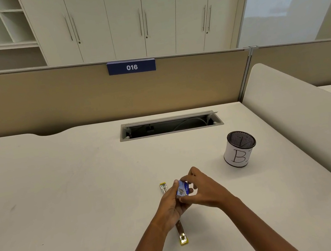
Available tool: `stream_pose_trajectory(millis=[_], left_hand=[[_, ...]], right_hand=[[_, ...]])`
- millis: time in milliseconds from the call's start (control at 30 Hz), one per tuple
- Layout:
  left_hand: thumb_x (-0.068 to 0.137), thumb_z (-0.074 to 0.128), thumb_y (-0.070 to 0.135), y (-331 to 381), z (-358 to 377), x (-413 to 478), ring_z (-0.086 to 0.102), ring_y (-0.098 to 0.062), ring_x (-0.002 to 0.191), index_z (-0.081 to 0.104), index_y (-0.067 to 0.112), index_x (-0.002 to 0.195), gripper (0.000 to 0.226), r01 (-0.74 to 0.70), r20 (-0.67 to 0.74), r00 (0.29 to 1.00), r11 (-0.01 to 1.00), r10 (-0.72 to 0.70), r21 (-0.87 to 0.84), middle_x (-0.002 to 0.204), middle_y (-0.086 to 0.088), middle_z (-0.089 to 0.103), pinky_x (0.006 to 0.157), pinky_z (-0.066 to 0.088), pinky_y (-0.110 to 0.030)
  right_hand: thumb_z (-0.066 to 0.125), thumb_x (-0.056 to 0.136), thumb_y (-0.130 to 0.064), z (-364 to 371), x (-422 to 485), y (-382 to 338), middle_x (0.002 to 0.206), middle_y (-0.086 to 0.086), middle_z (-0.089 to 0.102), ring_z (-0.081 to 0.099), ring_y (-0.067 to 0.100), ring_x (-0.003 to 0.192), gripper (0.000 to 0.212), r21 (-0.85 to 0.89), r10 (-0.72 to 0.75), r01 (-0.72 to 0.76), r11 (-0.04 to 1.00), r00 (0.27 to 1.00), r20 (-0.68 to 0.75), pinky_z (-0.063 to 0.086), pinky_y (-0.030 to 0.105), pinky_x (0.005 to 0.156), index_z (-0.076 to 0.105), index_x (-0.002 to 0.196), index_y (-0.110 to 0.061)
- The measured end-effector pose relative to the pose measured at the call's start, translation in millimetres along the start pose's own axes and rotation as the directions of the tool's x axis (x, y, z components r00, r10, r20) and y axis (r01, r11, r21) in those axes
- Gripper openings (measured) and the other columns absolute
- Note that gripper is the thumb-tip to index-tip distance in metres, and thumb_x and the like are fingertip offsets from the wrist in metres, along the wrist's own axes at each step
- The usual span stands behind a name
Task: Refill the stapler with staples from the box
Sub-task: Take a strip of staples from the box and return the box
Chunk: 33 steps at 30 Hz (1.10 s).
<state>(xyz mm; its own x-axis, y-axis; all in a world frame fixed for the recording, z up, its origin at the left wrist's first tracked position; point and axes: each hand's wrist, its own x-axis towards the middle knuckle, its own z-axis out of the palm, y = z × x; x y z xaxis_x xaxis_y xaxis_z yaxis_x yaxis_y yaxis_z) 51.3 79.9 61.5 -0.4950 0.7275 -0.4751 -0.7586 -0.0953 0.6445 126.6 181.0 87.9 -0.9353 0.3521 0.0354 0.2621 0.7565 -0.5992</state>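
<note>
A small blue and white staple box is held above the desk between both hands. My left hand grips it from below and the left side. My right hand pinches its top and right end with fingertips. Under the hands a yellow stapler lies flat and swung fully open on the desk: one end shows beyond my left hand, the other end shows near my left wrist. Its middle is hidden by my left hand.
A black mesh pen cup with a white label marked "B" stands to the right. An open cable tray slot is set into the desk further back. A tan partition closes the far edge.
</note>
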Motion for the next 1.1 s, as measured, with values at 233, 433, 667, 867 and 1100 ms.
stream_pose_trajectory(millis=[233, 433, 667, 867, 1100], left_hand=[[0.097, 0.042, 0.023, 1.1, -1.7, 2.1, 0.068, -0.021, 0.069, 0.059, 0.005, 0.099, 0.025, -0.038, 0.040, 0.999, 0.999, 0.037, 0.023, 0.088, -0.014, 0.065, 0.051, 0.059, -0.024], [0.095, 0.045, 0.019, -6.6, -2.6, 8.3, 0.060, -0.020, 0.079, 0.055, 0.006, 0.110, 0.022, -0.103, -0.044, 0.994, 0.995, 0.102, -0.016, 0.091, -0.011, 0.063, 0.051, 0.058, -0.019], [0.097, 0.040, 0.013, -11.0, 1.5, 8.0, 0.062, -0.020, 0.082, 0.059, 0.013, 0.097, 0.019, -0.132, 0.008, 0.991, 0.991, 0.132, -0.027, 0.095, -0.007, 0.065, 0.055, 0.058, -0.018], [0.097, 0.042, 0.017, -7.0, 2.1, 4.2, 0.058, -0.027, 0.101, 0.047, 0.011, 0.117, 0.021, -0.213, 0.015, 0.977, 0.957, 0.214, 0.197, 0.108, -0.010, 0.060, 0.077, 0.049, -0.025], [0.097, 0.038, 0.008, 9.5, -14.0, 2.3, 0.058, -0.017, 0.081, 0.053, 0.008, 0.114, 0.022, -0.268, -0.055, 0.942, 0.837, 0.332, 0.477, 0.103, -0.008, 0.059, 0.068, 0.047, -0.023]], right_hand=[[0.068, 0.079, -0.034, 4.8, -2.5, 1.2, 0.104, 0.001, 0.043, 0.043, 0.007, 0.083, 0.056, 0.028, 0.049, -0.049, 0.998, 0.999, -0.012, 0.038, 0.010, 0.072, 0.047, 0.128, -0.017], [0.070, 0.077, -0.037, 10.7, -6.0, -0.9, 0.100, -0.004, 0.042, 0.042, -0.004, 0.071, 0.049, 0.169, 0.189, -0.168, 0.971, 0.975, -0.118, 0.032, 0.006, 0.059, 0.050, 0.116, -0.015], [0.069, 0.076, -0.027, 16.7, -7.6, 5.5, 0.084, 0.004, 0.053, 0.047, 0.014, 0.076, 0.033, 0.164, 0.310, -0.280, 0.946, 0.930, -0.197, 0.033, 0.016, 0.057, 0.063, 0.095, -0.001], [0.065, 0.077, -0.025, 5.7, -8.3, 24.9, 0.083, 0.013, 0.058, 0.051, 0.021, 0.073, 0.032, 0.114, 0.461, -0.446, 0.887, 0.850, -0.255, 0.035, 0.025, 0.060, 0.063, 0.090, 0.004], [0.064, 0.080, -0.021, -19.8, -23.9, 72.8, 0.106, 0.027, 0.059, 0.059, 0.037, 0.096, 0.035, 0.107, 0.640, -0.650, 0.753, 0.684, -0.349, 0.043, 0.035, 0.073, 0.057, 0.099, 0.008]])
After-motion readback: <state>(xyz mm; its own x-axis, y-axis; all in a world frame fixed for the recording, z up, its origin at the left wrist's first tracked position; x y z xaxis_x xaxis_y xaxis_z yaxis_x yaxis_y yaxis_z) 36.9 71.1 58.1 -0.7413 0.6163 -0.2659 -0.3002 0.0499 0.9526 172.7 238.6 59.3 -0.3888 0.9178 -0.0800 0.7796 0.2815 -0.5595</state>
